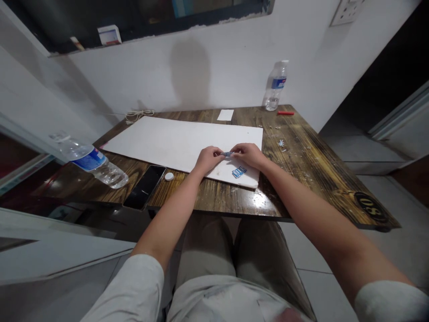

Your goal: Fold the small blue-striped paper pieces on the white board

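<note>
My left hand (209,159) and my right hand (248,154) meet over the right part of a white board (177,141). Between their fingertips they pinch a small flat blue-grey piece (227,154), one end in each hand. Its exact kind is too small to make out. Just below my right hand, a blue-and-white cut-out piece (239,171) with slots lies on the board. Both hands have their fingers closed, and the fingertips partly cover the held piece.
The board lies on a dark wooden table (321,179). Left are a water bottle (95,164) on its side, a phone (145,187) and a white cap (169,176). Farther back stand an upright bottle (276,87), a red pen-like object (286,113), a white card (225,115) and a coiled cable (139,115).
</note>
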`<action>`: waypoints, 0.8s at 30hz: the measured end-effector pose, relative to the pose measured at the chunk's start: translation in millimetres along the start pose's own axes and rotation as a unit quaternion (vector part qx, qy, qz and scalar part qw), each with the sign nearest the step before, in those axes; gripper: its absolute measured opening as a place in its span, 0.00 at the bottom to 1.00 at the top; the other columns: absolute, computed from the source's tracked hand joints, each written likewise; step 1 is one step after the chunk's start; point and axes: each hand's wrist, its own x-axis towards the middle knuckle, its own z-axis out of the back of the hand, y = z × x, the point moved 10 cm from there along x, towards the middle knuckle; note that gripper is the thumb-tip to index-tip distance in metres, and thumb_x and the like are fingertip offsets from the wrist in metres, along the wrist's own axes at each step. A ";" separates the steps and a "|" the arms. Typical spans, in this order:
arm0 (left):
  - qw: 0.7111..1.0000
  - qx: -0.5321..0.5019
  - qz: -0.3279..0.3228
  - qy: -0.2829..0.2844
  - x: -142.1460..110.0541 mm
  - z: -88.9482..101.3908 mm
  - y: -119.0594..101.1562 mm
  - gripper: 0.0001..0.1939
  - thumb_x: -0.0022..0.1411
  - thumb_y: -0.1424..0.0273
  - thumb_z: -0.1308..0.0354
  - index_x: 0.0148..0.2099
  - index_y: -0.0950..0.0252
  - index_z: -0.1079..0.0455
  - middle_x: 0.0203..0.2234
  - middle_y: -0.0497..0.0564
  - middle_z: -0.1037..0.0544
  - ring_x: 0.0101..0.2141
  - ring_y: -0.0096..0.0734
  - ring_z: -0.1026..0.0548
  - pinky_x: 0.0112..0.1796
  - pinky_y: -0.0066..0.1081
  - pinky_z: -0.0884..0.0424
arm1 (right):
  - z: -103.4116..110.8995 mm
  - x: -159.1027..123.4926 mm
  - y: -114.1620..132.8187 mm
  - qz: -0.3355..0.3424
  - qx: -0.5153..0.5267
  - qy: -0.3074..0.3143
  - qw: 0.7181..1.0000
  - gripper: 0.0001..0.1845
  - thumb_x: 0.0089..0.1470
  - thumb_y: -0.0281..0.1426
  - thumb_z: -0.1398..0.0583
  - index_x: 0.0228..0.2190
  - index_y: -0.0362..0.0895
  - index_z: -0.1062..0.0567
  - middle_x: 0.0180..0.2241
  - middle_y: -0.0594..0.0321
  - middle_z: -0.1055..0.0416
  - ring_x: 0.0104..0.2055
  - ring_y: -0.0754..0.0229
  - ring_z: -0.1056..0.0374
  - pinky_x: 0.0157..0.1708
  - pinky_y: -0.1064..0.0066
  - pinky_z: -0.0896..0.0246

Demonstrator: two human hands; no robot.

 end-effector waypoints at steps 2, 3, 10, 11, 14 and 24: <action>0.999 -0.014 0.023 -0.024 0.2 5.0 4.4 0.09 0.54 0.66 0.37 0.36 0.64 0.22 0.30 0.51 0.22 0.31 0.31 0.28 0.36 0.31 0.33 | 8.0 1.0 -4.7 -0.006 -0.013 -0.030 0.999 0.10 0.55 0.34 0.39 0.37 0.44 0.19 0.33 0.60 0.22 0.34 0.60 0.32 0.36 0.71 0.42; 0.999 -0.020 0.035 -0.036 0.2 7.6 6.6 0.09 0.54 0.66 0.37 0.36 0.64 0.22 0.30 0.51 0.21 0.31 0.31 0.28 0.36 0.31 0.32 | 12.0 1.1 -6.7 -0.007 -0.033 -0.045 0.998 0.11 0.56 0.34 0.39 0.37 0.44 0.19 0.34 0.59 0.22 0.35 0.59 0.32 0.37 0.70 0.42; 0.993 -0.058 0.068 -0.082 -1.3 16.3 12.8 0.06 0.54 0.66 0.39 0.33 0.64 0.25 0.28 0.49 0.22 0.28 0.29 0.28 0.33 0.29 0.34 | 9.0 -2.1 -13.1 -0.026 -0.158 -0.020 0.987 0.15 0.50 0.40 0.34 0.38 0.46 0.18 0.40 0.55 0.25 0.43 0.51 0.35 0.41 0.64 0.43; 0.992 -0.061 0.068 -0.084 -1.5 16.6 12.4 0.06 0.53 0.66 0.39 0.32 0.64 0.25 0.27 0.49 0.22 0.28 0.29 0.28 0.32 0.29 0.34 | 7.1 -2.2 -11.9 -0.024 -0.158 -0.014 0.987 0.14 0.50 0.39 0.34 0.38 0.46 0.18 0.40 0.55 0.25 0.43 0.52 0.35 0.41 0.64 0.43; 0.991 -0.067 0.072 -0.087 -2.3 17.3 11.7 0.06 0.54 0.67 0.39 0.32 0.64 0.25 0.27 0.48 0.22 0.28 0.29 0.28 0.32 0.29 0.34 | 4.3 -2.1 -8.7 -0.023 -0.163 -0.004 0.986 0.12 0.52 0.38 0.35 0.37 0.46 0.18 0.40 0.56 0.26 0.42 0.53 0.35 0.40 0.65 0.42; 0.993 -0.051 0.072 -0.082 -0.4 16.7 12.7 0.05 0.53 0.67 0.39 0.33 0.63 0.25 0.28 0.49 0.22 0.29 0.30 0.28 0.33 0.29 0.34 | -3.6 -6.8 16.5 0.052 -0.277 0.057 0.958 0.12 0.58 0.30 0.43 0.38 0.42 0.19 0.44 0.49 0.27 0.46 0.49 0.33 0.41 0.64 0.42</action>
